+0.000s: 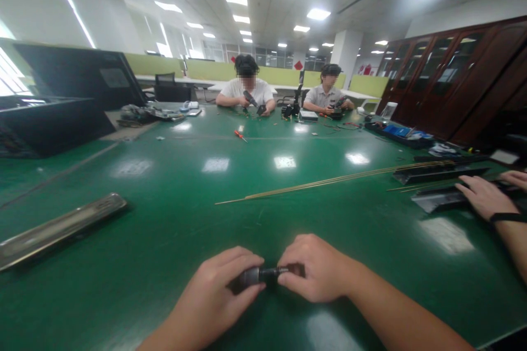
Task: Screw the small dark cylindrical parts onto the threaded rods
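Step in hand, as far as I can judge: two-handed work on a small dark tube (252,276), L hand (218,285) steadying the thick end, R hand (315,267) busy at the thin end. Fitting, turning or pulling, can't tell which. Next move prob. calls for a firm L hold and both ends in line, so the thin neck (269,272) doesn't tip sideways; fine finger work on the R, not force, I'd say.

Where it lies: the tube is at the near side, approx. mid, between the hands, lying roughly L to R over the green counter (164,230). Whether it touches the counter isn't clear. L grip is closed round the thick part, thumb on the near side, fingers on the far side, w/ the neck sticking out to the right. R grip pinches the thin end btwn thumb and fingertips; the rest of that end is hidden in the R hand and blurred.

Other stuff is well apart: metal tray (66,230) at left, thin rods (313,182) farther off toward the right, orange screwdriver (239,135) at the far side. Co-worker's hand (486,197) is at far right, on a black channel (436,197).
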Demonstrator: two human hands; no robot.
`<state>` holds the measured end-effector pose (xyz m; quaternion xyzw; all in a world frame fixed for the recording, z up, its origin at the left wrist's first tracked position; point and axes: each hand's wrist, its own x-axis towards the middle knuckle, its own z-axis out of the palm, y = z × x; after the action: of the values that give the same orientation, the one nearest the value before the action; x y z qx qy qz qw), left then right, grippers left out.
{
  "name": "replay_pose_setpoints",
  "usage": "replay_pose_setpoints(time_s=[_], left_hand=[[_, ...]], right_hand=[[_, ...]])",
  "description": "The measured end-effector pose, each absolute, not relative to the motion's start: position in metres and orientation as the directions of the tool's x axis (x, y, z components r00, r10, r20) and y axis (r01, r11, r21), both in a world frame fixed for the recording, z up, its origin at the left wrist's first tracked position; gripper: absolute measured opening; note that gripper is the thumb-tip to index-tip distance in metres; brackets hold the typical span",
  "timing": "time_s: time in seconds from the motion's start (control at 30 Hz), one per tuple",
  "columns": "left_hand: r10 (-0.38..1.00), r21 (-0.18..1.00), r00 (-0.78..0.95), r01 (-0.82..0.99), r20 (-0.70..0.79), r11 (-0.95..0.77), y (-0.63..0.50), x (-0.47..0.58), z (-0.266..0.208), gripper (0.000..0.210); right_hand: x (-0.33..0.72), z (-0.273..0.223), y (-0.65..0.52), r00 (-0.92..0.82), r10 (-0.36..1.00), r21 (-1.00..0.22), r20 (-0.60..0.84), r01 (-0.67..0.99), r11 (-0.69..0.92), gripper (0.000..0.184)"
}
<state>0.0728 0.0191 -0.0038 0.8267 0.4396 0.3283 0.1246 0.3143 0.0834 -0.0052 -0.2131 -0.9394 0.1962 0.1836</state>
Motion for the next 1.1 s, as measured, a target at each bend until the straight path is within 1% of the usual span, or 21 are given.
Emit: replay_pose_setpoints(time_s=[0.37, 0.7, 0.97, 1.1], left_hand=[[0.791, 0.469, 0.403, 0.646, 0.46, -0.602, 0.0176, 0.0721, -0.0019, 0.024], [0.814, 0.495, 0.389, 0.652, 0.431, -0.574, 0.0182, 0.071, -0.0023, 0.023], [0.819, 0.502, 0.394, 0.651, 0.417, -0.569, 0.0197, 0.0717, -0.0009, 0.025], [0.813, 0.483, 0.401, 0.659, 0.422, -0.576, 0.0198, 0.0699, -0.0017, 0.024]], right_hand=[[0.3149, -0.0048, 0.0843, -0.841, 0.481, -0.463, 0.249, 0.333, 0.822, 0.02], [0.3163, -0.0044, 0.0856, -0.838, 0.486, -0.458, 0.248, 0.341, 0.821, 0.02], [0.3166, -0.0052, 0.0852, -0.826, 0.498, -0.462, 0.265, 0.345, 0.817, 0.017], [0.317, -0.0047, 0.086, -0.824, 0.495, -0.468, 0.276, 0.334, 0.818, 0.016]])
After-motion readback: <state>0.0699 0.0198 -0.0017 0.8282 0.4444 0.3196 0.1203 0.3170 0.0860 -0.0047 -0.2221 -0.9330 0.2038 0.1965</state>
